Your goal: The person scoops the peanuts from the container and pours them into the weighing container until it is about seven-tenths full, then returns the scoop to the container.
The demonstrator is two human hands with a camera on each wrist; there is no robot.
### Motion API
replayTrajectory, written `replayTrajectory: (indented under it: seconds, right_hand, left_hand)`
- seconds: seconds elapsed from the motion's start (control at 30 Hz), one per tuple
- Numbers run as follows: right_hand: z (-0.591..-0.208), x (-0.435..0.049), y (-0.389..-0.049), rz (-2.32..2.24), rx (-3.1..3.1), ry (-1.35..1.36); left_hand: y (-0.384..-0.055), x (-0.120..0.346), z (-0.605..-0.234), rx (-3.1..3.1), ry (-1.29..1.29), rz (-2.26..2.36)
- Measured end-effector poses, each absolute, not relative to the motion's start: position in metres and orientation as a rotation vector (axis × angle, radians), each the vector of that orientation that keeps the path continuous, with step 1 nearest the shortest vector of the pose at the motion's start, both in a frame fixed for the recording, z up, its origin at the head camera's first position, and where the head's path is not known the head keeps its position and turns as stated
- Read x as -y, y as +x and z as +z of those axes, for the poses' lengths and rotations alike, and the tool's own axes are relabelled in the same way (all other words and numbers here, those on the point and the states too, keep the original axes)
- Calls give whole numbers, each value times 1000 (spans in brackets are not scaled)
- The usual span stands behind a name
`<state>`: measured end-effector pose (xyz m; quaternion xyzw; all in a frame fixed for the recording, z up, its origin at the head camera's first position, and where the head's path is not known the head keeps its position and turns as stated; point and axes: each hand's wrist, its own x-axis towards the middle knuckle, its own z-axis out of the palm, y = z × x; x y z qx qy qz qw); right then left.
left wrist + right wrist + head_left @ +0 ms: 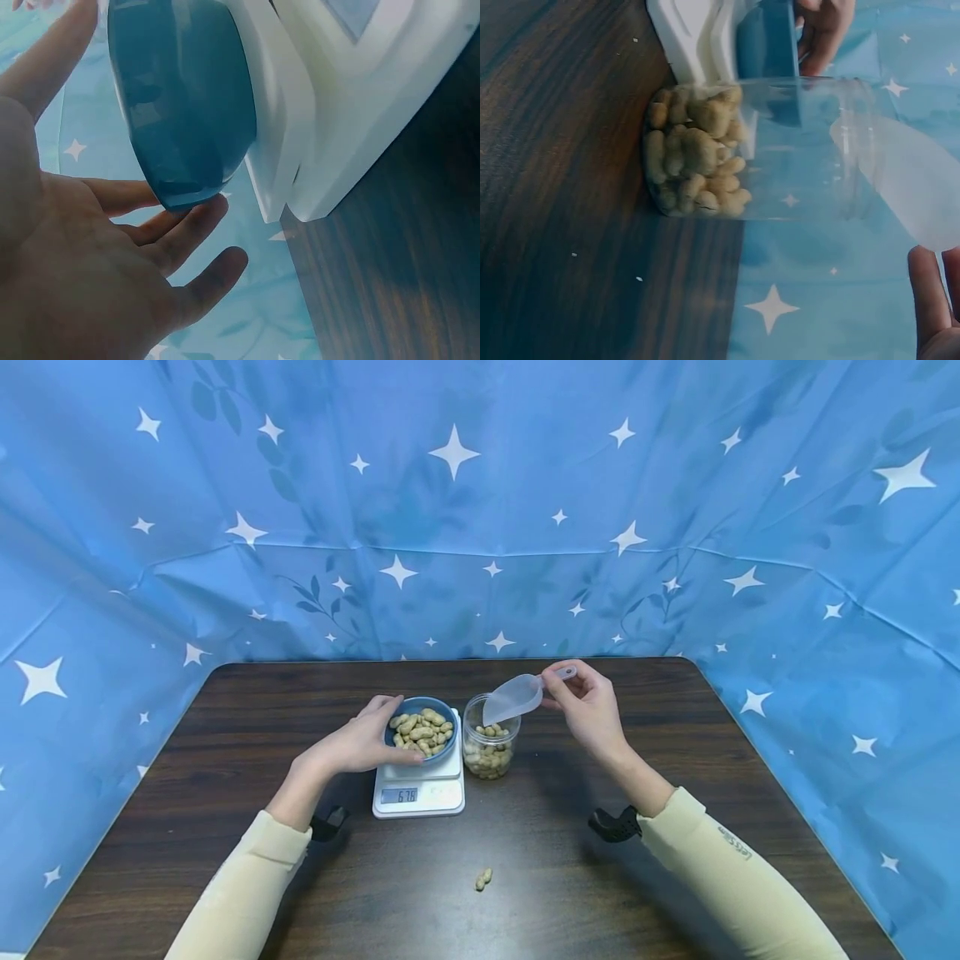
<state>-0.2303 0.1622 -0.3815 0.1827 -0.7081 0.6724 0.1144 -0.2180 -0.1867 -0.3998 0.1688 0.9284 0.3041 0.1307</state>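
Observation:
My left hand (360,742) holds a blue bowl (184,97) of unshelled peanuts (422,732), thumb on the near side and fingers around the left and far side. Under the bowl is a white kitchen scale (438,797), its display (399,795) lit with digits like 678. With thumb and fingers, my right hand (588,710) pinches the handle of a translucent scoop (513,697). The scoop tilts down, its tip inside the mouth of a clear jar (802,157). Peanuts (697,154) fill the lower part of this jar, which stands upright right beside the scale.
A single peanut (483,879) lies on the dark wooden table (540,827), nearer to me than the scale. Behind the table's far edge hangs a blue curtain (480,610) with white stars. Black wrist straps (615,825) show at both sleeves.

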Motion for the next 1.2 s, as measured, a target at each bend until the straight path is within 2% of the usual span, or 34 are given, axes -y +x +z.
replayTrajectory:
  seconds: [0.33, 0.6, 0.83, 1.2]
  right_hand:
    - [-402, -148, -238, 1915, 2181, 589]
    - [-400, -138, -227, 1811, 2270, 601]
    - [-425, -151, -239, 1851, 2374, 558]
    - [-419, -188, -242, 1782, 2440, 544]
  left_hand:
    - [-218, 192, -402, -2756, 507, 921]
    - [-217, 194, -405, -2770, 510, 953]
    - [-217, 196, -405, -2790, 481, 977]
    - [-218, 208, -410, -2860, 481, 964]
